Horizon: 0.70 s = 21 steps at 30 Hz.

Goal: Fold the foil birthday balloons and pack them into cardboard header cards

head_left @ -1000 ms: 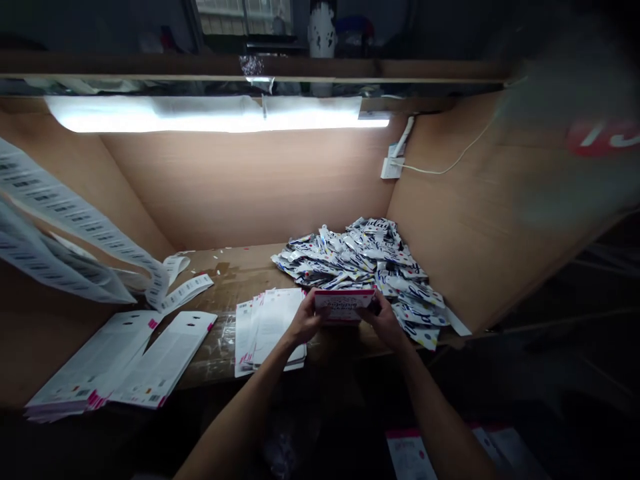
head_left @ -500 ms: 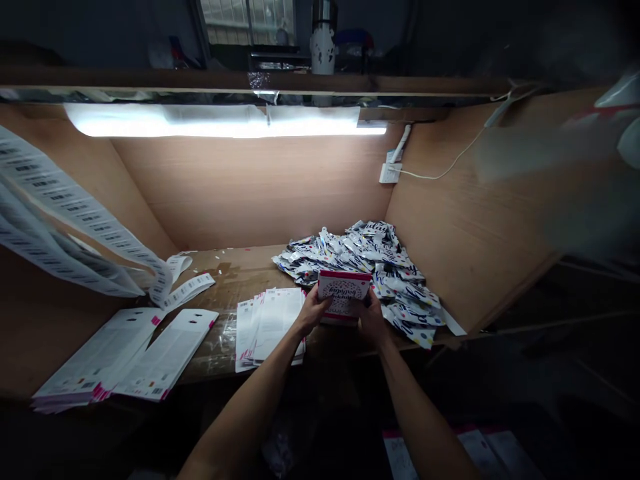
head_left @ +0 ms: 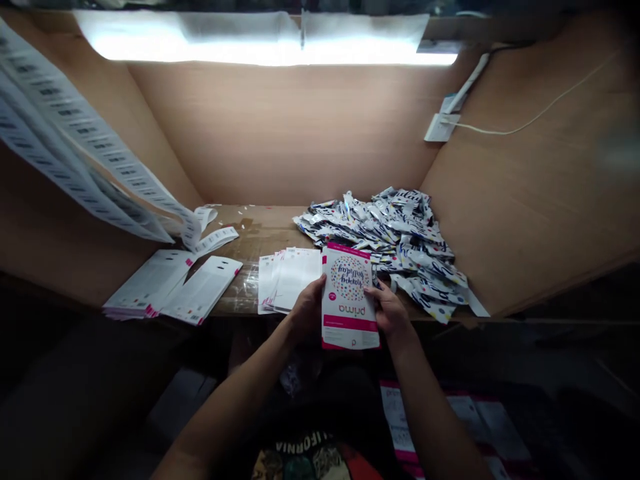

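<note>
Between both hands I hold a flat white and pink printed package, upside down to me, with "happy birthday" and "prima" on its face. My left hand grips its left edge, and my right hand pinches the right edge with the thumb on the front. Just behind it lies a heap of shiny white packets with dots and dark lettering. A loose stack of white printed sheets or sleeves is beside my left hand. The fingers behind the package are hidden.
Farther left, flat white packages lie in piles at the table edge. Strips of barcode labels hang down onto them. A lamp and a white socket are above. More pink and white packages sit low at right.
The package has tipped up from a steep angle so its full front faces me. Both hands keep hold of it. The camera view has tilted downward.
</note>
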{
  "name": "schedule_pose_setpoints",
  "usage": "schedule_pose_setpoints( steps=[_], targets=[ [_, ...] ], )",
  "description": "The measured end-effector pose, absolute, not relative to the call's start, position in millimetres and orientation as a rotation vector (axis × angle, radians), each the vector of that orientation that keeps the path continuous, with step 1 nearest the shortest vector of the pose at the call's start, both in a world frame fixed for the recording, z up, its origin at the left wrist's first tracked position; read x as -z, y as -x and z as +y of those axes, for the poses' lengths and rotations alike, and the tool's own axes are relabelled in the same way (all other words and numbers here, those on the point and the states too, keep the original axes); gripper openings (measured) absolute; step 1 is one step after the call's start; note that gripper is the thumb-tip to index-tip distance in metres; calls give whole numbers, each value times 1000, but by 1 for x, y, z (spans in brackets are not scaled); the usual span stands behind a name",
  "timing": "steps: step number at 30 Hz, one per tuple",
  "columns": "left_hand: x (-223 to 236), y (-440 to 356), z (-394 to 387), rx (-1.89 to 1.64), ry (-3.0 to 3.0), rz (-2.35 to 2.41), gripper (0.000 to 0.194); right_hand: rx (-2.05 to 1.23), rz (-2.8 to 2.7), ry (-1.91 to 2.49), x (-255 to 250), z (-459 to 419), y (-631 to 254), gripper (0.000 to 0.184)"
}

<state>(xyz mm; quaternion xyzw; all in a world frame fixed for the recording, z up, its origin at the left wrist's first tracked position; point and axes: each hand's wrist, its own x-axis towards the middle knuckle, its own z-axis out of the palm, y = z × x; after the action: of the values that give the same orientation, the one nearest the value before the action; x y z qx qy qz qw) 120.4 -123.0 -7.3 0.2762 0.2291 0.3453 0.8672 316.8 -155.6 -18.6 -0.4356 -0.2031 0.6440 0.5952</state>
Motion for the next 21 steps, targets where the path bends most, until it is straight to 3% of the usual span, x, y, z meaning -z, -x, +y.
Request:
schedule_pose_setpoints(
  steps=[3, 8, 13, 21],
  targets=[
    [7, -111, -138, -765, -577, 510, 66, -1530, -522, 1005, 23, -162, -310, 55],
    [1, -92, -168, -1016, -881, 684, 47, -1570, -567, 996, 27, -183, -287, 53],
    [4, -64, -193, -1318, -935, 946, 32, -1405, -558, 1034, 31, -189, -263, 55],
    [9, 55, -200, -1666, -546, 1063, 42, -1262, -661, 1084, 9, -97, -251, 53]
  ],
)
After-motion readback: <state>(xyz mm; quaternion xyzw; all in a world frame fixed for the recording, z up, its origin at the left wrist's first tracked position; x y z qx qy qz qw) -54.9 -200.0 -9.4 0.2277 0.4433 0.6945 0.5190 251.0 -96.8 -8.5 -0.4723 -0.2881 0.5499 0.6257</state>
